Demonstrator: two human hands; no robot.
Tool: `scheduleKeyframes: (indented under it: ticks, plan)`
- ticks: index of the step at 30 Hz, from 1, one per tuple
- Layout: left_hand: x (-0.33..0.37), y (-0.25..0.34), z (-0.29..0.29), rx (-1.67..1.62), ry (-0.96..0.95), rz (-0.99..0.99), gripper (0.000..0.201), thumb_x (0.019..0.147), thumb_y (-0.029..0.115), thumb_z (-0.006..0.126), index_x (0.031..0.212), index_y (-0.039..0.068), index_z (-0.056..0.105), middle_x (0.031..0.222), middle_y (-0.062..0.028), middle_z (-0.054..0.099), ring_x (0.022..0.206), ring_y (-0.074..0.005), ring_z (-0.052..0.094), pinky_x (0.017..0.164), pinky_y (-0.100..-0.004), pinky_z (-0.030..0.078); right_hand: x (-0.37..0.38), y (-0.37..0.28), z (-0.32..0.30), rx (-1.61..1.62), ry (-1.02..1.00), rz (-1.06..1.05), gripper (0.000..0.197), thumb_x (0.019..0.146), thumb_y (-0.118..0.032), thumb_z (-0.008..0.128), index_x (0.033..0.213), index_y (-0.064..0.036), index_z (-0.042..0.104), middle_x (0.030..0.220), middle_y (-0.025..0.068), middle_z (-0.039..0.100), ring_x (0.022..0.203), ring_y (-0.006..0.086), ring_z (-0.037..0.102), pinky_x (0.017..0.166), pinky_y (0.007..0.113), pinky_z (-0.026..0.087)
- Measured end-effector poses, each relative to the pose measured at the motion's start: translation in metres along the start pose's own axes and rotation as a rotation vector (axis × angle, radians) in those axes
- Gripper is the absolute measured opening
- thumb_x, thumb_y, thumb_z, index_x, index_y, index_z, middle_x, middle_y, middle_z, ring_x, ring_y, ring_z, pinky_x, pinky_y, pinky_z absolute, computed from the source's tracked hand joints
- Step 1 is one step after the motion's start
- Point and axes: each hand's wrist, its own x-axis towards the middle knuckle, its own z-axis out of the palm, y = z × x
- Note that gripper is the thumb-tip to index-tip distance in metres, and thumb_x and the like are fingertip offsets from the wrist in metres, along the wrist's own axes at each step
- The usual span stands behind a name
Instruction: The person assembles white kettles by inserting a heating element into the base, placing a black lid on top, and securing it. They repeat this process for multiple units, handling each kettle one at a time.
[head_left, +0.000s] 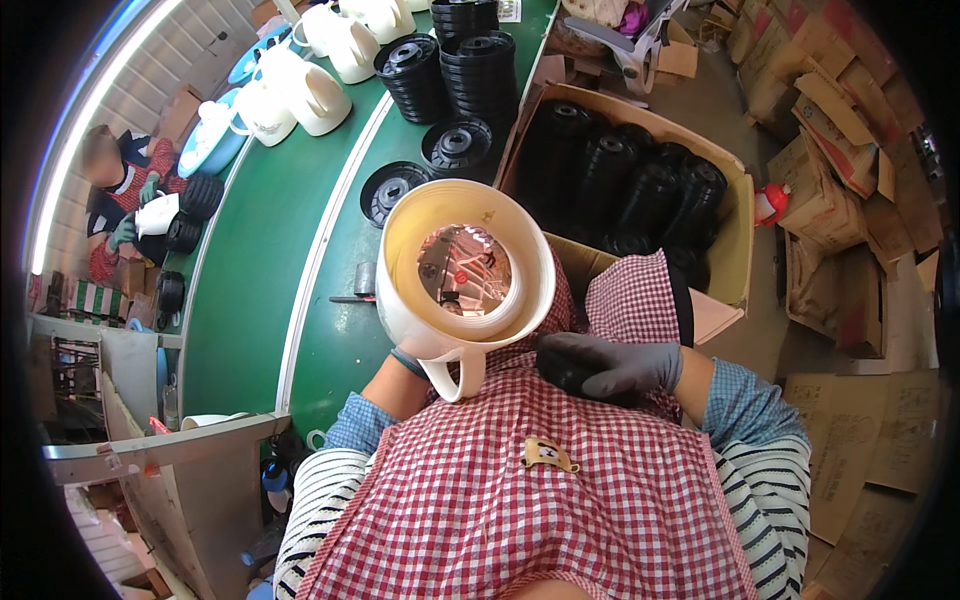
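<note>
A cream-white plastic jug body (400, 285) is held up in front of my apron, its wide round opening facing me. Inside it a shiny, mirror-like disc (470, 270) reflects the room. The jug's handle (470, 372) points down toward me. My left hand (408, 362) is behind the jug at its left side; only a bit of dark glove shows, and its fingers are hidden. My right hand (635, 368), in a grey glove, is closed around a black rounded piece (565, 365) just right of the jug, its exact kind partly hidden.
The green table (250, 330) carries black round bases (457, 145) in stacks and singly, white jugs (318, 95) and a small metal cylinder (366, 277). A carton (742, 240) of black parts stands at right, with cardboard boxes (835, 200) beyond. Another person (130, 190) works across the table.
</note>
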Motion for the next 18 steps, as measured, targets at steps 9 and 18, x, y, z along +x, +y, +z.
scheduleKeyframes:
  ticks: [9,18]
  plan:
    - [-0.010,0.002,-0.003,0.253,-0.005,0.009,0.076,0.099,0.063,0.040,0.154,0.011,0.039,0.152,-0.0148,0.049,0.135,-0.0337,0.051,0.112,-0.0470,0.041,-0.031,-0.055,-0.012,0.307,0.715,-0.911,0.110,0.074,-0.059,0.079,0.157,-0.0030,0.033,0.159,0.0215,0.035,0.151,0.0346,0.029,0.123,0.048,0.020]
    - [0.000,-0.011,-0.003,0.512,-0.082,-0.014,0.062,0.100,0.039,0.052,0.154,0.010,0.041,0.150,-0.0132,0.051,0.135,-0.0268,0.052,0.114,-0.0421,0.040,0.012,-0.054,-0.024,-0.465,0.743,-0.945,0.111,0.063,-0.064,0.083,0.153,-0.0124,0.043,0.162,0.0251,0.026,0.149,0.0460,0.026,0.119,0.057,0.025]
